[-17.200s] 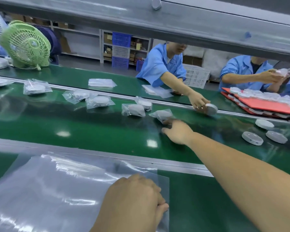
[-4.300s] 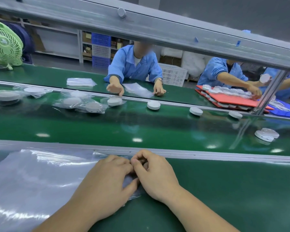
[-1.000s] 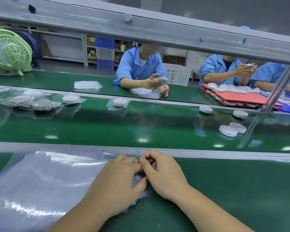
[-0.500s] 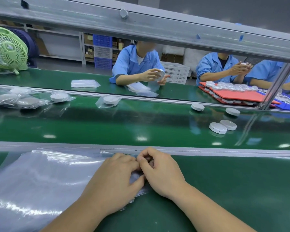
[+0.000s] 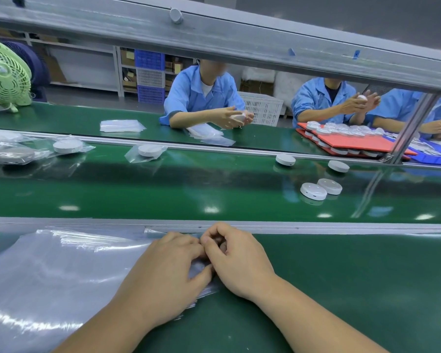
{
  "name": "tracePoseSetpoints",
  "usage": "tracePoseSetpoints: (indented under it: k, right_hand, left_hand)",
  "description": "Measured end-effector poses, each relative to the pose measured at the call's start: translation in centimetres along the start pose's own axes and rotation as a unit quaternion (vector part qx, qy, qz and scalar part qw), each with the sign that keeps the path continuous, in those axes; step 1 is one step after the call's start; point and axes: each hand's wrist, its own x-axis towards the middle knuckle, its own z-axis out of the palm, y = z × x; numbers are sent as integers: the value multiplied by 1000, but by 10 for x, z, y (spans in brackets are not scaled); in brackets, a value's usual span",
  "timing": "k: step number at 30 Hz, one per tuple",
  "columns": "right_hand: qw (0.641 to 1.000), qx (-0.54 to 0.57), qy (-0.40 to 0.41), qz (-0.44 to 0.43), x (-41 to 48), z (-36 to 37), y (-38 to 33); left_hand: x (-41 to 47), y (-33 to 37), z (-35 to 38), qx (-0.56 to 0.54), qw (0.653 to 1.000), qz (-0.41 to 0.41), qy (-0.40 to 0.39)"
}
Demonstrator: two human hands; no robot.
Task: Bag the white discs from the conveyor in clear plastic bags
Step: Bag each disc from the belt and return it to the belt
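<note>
At the left end of the near bench [image 5: 341, 276] a stack of clear plastic bags [image 5: 49, 276] was laid flat. Its right edge was pinched by the curled fingers of the left hand [image 5: 163, 273] and of the right hand [image 5: 237, 261], both clamped on the plastic with knuckles touching. Beyond the bench's far edge, bagged discs [image 5: 68, 146] were spread along the left and middle of the conveyor belt [image 5: 189, 189], while four bare white discs [image 5: 313, 191] were seen on the belt's right part, well apart from both hands, two touching each other and two nearer its far edge.
</note>
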Motion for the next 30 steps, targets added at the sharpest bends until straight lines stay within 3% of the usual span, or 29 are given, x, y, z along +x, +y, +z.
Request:
tracePoseSetpoints:
  k: [30]
  right_hand:
    - [1000, -6, 2, -2, 1, 1, 2]
  left_hand:
    - [0, 1, -1, 0, 1000, 1, -4]
